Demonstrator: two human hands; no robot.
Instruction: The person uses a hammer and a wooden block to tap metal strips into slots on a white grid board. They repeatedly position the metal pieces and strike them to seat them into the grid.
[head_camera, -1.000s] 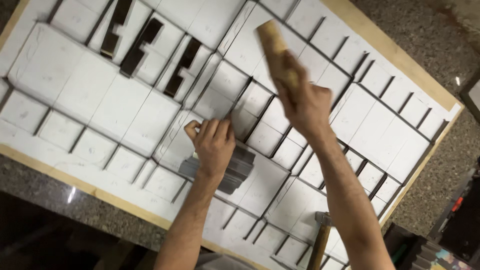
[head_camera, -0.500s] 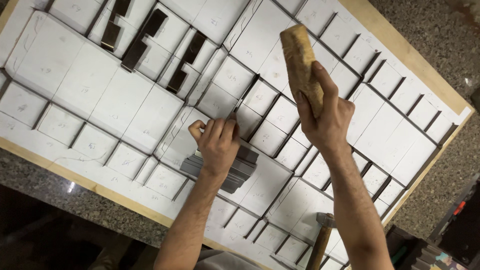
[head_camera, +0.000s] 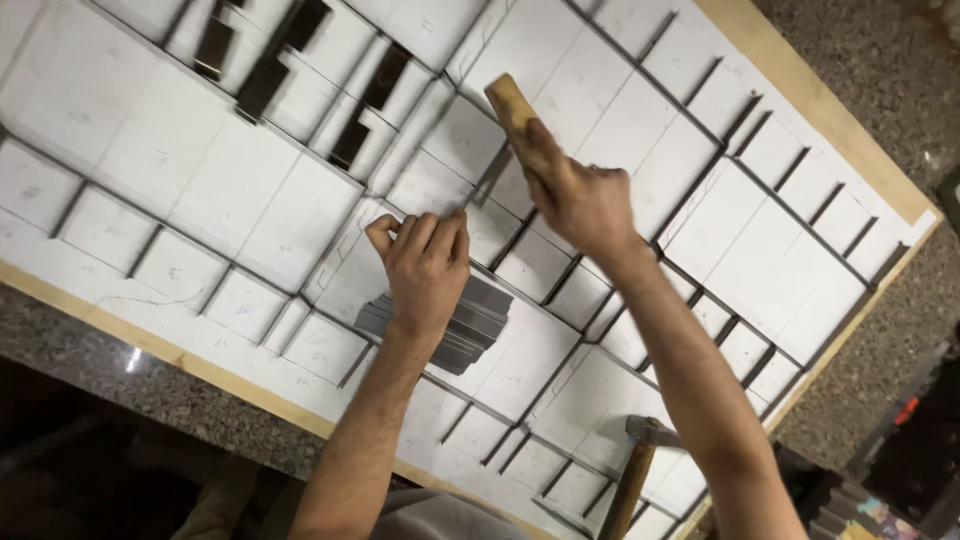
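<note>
My right hand (head_camera: 580, 200) squeezes a wooden handle (head_camera: 512, 118). My left hand (head_camera: 425, 262) presses its fingers together on the white board (head_camera: 230, 190).

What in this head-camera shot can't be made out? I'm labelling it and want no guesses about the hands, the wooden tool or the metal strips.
- Wooden tool: the right hand covers its lower end.
- Left hand: fingertips curl onto the white board; whatever they press is hidden.
- Stack of metal strips: partly under the left wrist, so uncountable.
- Hammer: handle cut off by the bottom edge.
- Pencil marks on the board: too faint to make out.
</note>
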